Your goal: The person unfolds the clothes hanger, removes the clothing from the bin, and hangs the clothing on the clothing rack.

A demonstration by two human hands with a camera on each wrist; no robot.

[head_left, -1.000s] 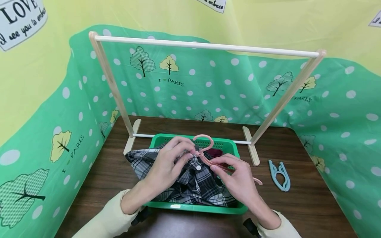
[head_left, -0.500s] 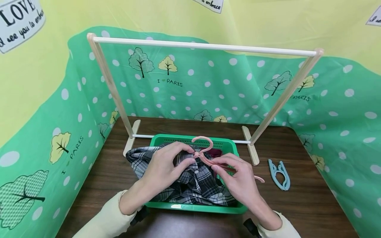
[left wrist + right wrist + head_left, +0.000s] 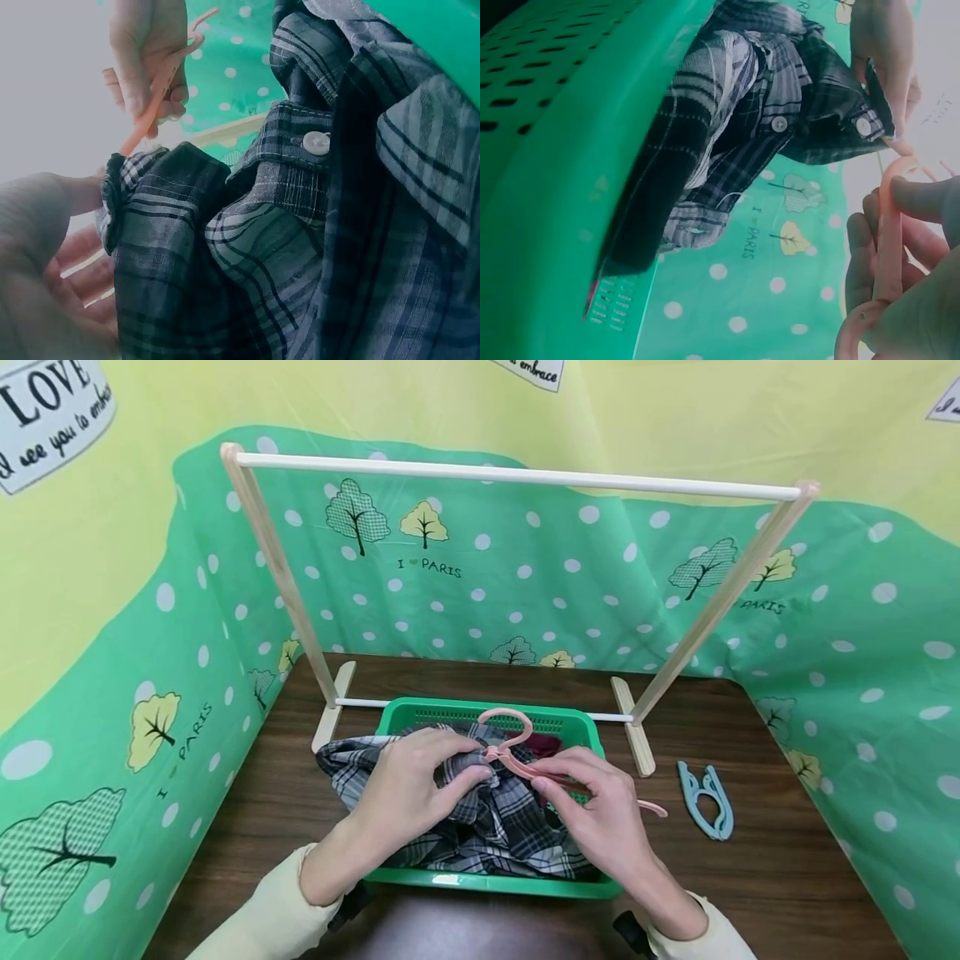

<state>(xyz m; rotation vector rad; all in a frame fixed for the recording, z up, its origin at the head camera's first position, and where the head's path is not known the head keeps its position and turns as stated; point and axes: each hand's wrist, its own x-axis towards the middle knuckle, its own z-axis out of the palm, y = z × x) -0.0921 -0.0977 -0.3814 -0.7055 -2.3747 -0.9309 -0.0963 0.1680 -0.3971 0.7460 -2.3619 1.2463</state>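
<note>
A dark plaid shirt with white buttons lies bunched in the green basket, its left part hanging over the rim. My left hand pinches the shirt's edge between thumb and fingers, close to the neck of a pink hanger. My right hand pinches one arm of that hanger. Its hook points up above the basket, and its far end sticks out past my right hand. In the left wrist view, the hanger runs into the cloth's edge beside my left thumb. Folds hide the hanger's other arm.
A light blue folding hanger lies on the dark wooden table to the right. Behind the basket stands a wooden rack with a white bar. Dark red cloth shows inside the basket. Patterned fabric surrounds the table.
My left hand has shifted slightly left and down with the shirt's edge. The hanger's hook has dropped a little. The white button by my left thumb is no longer clearly seen in the head view.
</note>
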